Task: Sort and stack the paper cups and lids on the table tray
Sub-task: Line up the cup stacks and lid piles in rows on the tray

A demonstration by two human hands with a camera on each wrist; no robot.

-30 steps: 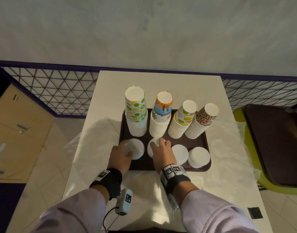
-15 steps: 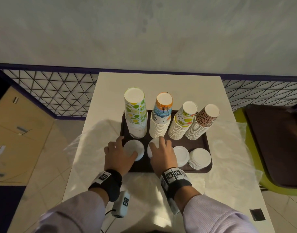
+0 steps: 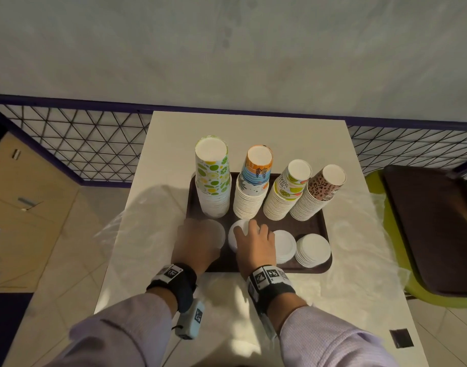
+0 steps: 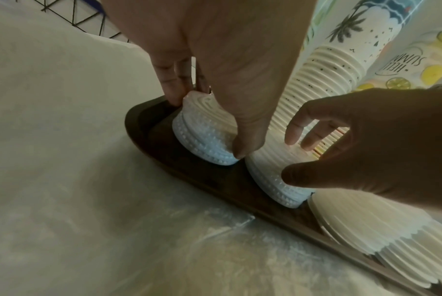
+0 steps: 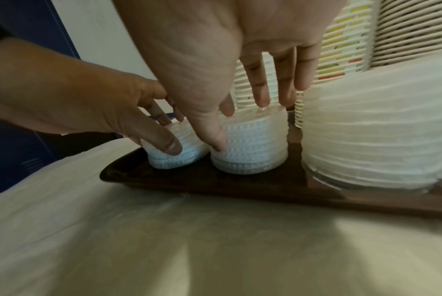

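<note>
A dark brown tray (image 3: 321, 221) carries a back row of upside-down cup stacks: lime print (image 3: 214, 181), orange and blue (image 3: 253, 186), lemon print (image 3: 288, 192) and leopard (image 3: 319, 192). White lid stacks stand in front. My left hand (image 4: 207, 126) grips the leftmost lid stack (image 4: 204, 144), thumb on its near side and fingers behind it; the stack leans a little. My right hand (image 5: 240, 124) holds the second lid stack (image 5: 255, 152), thumb on its side and fingers over the top. Two more lid stacks (image 3: 282, 245) (image 3: 313, 250) stand untouched to the right.
A crinkled clear plastic sheet (image 3: 359, 260) covers the near part of the white table. A second brown tray (image 3: 425, 229) lies on a green seat to the right. A black mesh railing (image 3: 95, 144) runs behind, with a wooden cabinet (image 3: 28, 207) at the left.
My left hand, spread flat at the left of the first lid stack half a second ago, has moved right onto it. The right hand has stayed on the second stack.
</note>
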